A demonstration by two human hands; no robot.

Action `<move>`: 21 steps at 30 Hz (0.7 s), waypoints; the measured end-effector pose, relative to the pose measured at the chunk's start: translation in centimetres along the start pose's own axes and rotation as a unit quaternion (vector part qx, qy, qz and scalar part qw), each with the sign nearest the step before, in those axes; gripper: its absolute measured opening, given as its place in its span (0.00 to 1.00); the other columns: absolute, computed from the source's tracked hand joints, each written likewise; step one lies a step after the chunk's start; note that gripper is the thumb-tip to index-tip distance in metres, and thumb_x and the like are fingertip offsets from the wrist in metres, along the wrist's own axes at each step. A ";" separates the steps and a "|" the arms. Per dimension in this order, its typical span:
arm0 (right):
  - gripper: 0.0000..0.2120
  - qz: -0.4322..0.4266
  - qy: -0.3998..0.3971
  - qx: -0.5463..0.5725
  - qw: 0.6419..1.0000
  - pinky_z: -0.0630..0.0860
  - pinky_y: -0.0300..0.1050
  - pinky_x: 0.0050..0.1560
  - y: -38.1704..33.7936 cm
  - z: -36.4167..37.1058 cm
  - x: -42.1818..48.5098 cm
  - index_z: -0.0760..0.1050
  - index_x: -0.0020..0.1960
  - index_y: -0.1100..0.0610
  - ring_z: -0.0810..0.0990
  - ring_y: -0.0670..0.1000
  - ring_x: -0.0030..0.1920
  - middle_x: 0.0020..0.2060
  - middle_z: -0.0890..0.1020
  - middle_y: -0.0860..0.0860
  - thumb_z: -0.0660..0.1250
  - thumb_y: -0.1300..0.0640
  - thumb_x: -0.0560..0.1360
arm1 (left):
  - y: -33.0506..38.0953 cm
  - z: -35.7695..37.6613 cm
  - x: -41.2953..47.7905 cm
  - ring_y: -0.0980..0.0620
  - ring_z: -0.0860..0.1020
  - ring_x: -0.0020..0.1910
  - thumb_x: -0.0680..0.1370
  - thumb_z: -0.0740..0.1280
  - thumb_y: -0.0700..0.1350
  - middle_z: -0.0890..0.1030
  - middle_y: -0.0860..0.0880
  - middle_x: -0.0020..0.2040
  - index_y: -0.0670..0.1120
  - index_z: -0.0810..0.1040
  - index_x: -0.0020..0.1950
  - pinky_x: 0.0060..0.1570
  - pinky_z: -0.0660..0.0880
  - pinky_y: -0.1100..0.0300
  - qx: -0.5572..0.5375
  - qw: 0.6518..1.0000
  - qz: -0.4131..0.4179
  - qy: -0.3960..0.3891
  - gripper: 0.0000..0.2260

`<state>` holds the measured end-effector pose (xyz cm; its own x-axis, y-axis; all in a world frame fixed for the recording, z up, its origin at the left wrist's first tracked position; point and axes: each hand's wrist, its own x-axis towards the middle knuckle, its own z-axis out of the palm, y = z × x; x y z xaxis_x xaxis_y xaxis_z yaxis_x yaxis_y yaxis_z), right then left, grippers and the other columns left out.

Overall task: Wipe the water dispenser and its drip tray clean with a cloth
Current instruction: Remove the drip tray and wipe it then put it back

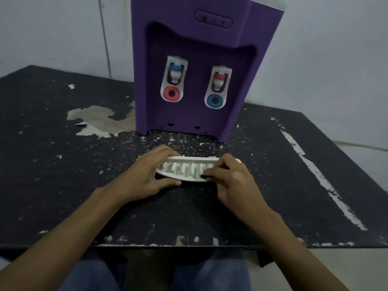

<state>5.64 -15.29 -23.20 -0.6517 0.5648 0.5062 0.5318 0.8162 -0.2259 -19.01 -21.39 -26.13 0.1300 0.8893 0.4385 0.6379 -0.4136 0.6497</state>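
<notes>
A purple water dispenser [195, 66] stands upright at the back of the dark table [63, 175], with two white taps on its front. The white slotted drip tray [186, 170] is off the dispenser and lies on the table in front of it. My left hand [147, 175] grips the tray's left end, thumb on its near edge and fingers over the far edge. My right hand [233, 181] holds the tray's right end, fingers curled over the grille. Something small and dark shows under my right fingertips. No cloth is visible.
The table's dark top is worn, with peeled pale patches at the left [98, 120] and a long white scrape on the right [319, 177]. A pale wall stands behind. My knees in blue trousers [210, 274] show below the table's front edge.
</notes>
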 end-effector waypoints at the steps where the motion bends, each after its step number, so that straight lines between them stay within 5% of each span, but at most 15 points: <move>1: 0.14 0.003 -0.005 -0.002 1.000 0.75 0.46 0.43 0.0 -0.3 -0.1 0.85 0.50 0.55 0.77 0.53 0.39 0.45 0.77 0.51 0.73 0.70 0.70 | 0.0 0.0 0.0 0.53 0.77 0.58 0.71 0.76 0.54 0.77 0.55 0.57 0.48 0.77 0.64 0.57 0.74 0.60 -0.001 1.000 -0.002 -0.001 0.24; 11: 0.09 0.010 -0.037 0.049 0.998 0.74 0.44 0.43 -1.0 -0.2 1.1 0.84 0.44 0.55 0.77 0.47 0.38 0.40 0.78 0.46 0.74 0.68 0.70 | 0.5 0.1 0.0 0.55 0.77 0.57 0.71 0.77 0.51 0.77 0.53 0.57 0.46 0.78 0.63 0.57 0.72 0.67 0.002 1.000 0.006 0.008 0.23; 21: 0.08 0.029 -0.030 0.079 0.996 0.76 0.44 0.39 -1.4 0.1 0.5 0.85 0.45 0.56 0.74 0.45 0.38 0.39 0.75 0.44 0.75 0.67 0.70 | 0.7 0.2 0.0 0.55 0.77 0.58 0.71 0.77 0.52 0.77 0.54 0.57 0.46 0.77 0.63 0.58 0.74 0.62 0.010 1.000 0.016 0.005 0.23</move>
<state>4.52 -16.18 -22.72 -0.6562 0.6136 0.4393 0.4804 0.7886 -0.3839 -18.46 -21.63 -25.78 0.1431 0.8741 0.4642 0.6485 -0.4371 0.6232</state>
